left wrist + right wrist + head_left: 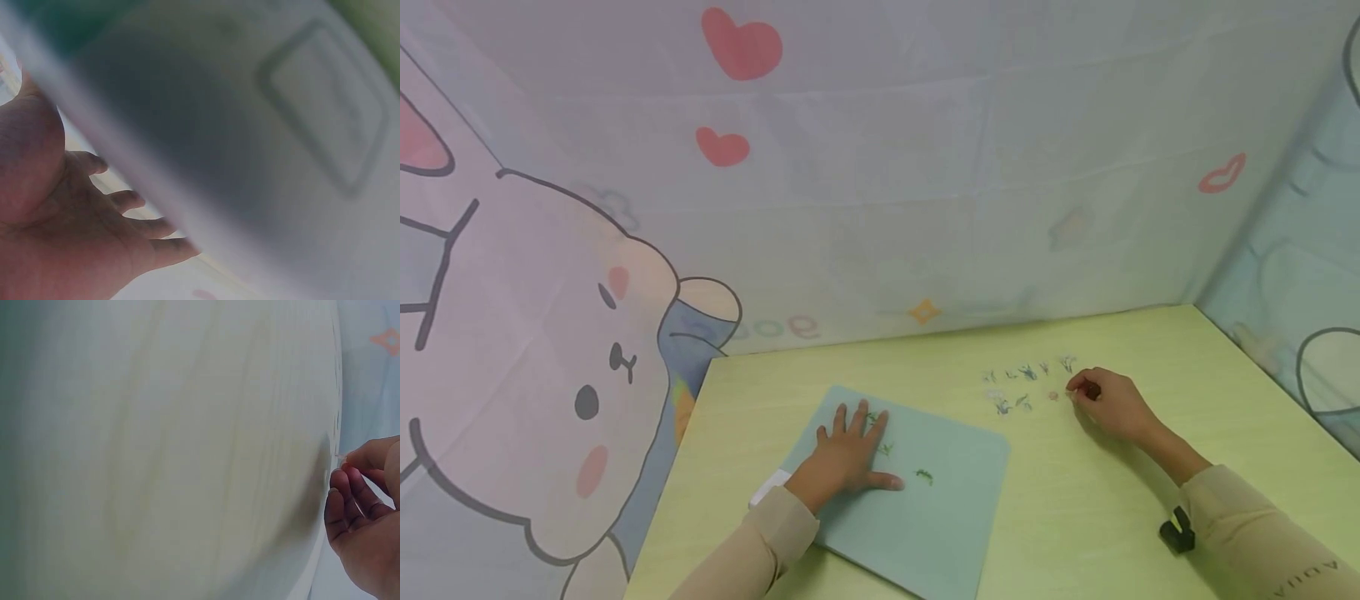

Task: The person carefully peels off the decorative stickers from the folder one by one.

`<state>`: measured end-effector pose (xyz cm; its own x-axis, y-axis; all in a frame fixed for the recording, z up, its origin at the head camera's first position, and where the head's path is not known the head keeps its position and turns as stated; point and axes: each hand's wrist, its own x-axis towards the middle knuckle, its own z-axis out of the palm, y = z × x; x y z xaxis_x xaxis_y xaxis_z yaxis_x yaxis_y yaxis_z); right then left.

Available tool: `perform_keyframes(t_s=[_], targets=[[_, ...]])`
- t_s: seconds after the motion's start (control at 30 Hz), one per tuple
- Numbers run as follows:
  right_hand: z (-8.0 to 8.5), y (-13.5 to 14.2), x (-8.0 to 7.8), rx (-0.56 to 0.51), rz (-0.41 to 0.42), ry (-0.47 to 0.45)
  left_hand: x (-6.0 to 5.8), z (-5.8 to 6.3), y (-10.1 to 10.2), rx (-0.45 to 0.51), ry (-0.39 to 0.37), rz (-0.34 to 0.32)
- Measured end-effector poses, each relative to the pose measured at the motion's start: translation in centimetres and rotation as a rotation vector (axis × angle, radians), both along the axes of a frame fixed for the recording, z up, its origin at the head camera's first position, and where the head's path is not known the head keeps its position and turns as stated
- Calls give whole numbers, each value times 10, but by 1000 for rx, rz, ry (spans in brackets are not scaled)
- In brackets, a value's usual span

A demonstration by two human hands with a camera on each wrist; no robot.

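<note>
On the pale teal folder (917,525), my left hand (842,462) rests flat with its fingers spread. Small green leaf stickers (924,477) lie on the cover beside that hand. In the left wrist view the folder's whitish edge (300,244) is close and blurred, covering part of the hand (81,231). My right hand (1112,404) is over the table at the right, thumb and forefinger pinching a tiny, pale, see-through piece (341,457) like a sticker. Just left of those fingertips is a small pink flower sticker (1053,396).
Several blue and grey flower stickers (1027,372) lie in two loose rows on the yellow-green table (1075,517). A black clip-like object (1177,532) is beside the right sleeve. A printed cloth (880,250) hangs behind the table's far edge.
</note>
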<state>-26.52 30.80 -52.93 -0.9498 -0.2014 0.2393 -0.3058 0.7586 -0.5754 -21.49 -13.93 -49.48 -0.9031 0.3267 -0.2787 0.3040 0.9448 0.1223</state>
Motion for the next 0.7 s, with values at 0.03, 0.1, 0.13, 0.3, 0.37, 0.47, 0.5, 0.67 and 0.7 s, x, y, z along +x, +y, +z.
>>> perform_keyframes(t_s=[0.03, 0.1, 0.13, 0.3, 0.37, 0.47, 0.5, 0.67, 0.7], targets=[[0, 0, 0, -2, 3, 1, 0, -1, 0, 0, 0, -1], [-1, 0, 0, -5, 6, 4, -1, -2, -1, 4, 3, -3], [-1, 1, 0, -7, 8, 4, -1, -2, -1, 5, 4, -3], [-2, 2, 1, -7, 6, -3, -1, -3, -2, 12, 4, -4], [-2, 3, 2, -1, 4, -10, -1, -3, -2, 7, 6, -6], [-3, 4, 2, 7, 2, -16, -1, -5, -2, -3, 12, -11], [-3, 4, 2, 7, 2, -17, -1, -5, -2, -5, 14, -12], [-3, 6, 2, 4, 4, -13, -1, -7, -3, -9, 21, -17], [-3, 6, 2, 7, 4, -11, -1, -7, -3, -9, 22, -17]])
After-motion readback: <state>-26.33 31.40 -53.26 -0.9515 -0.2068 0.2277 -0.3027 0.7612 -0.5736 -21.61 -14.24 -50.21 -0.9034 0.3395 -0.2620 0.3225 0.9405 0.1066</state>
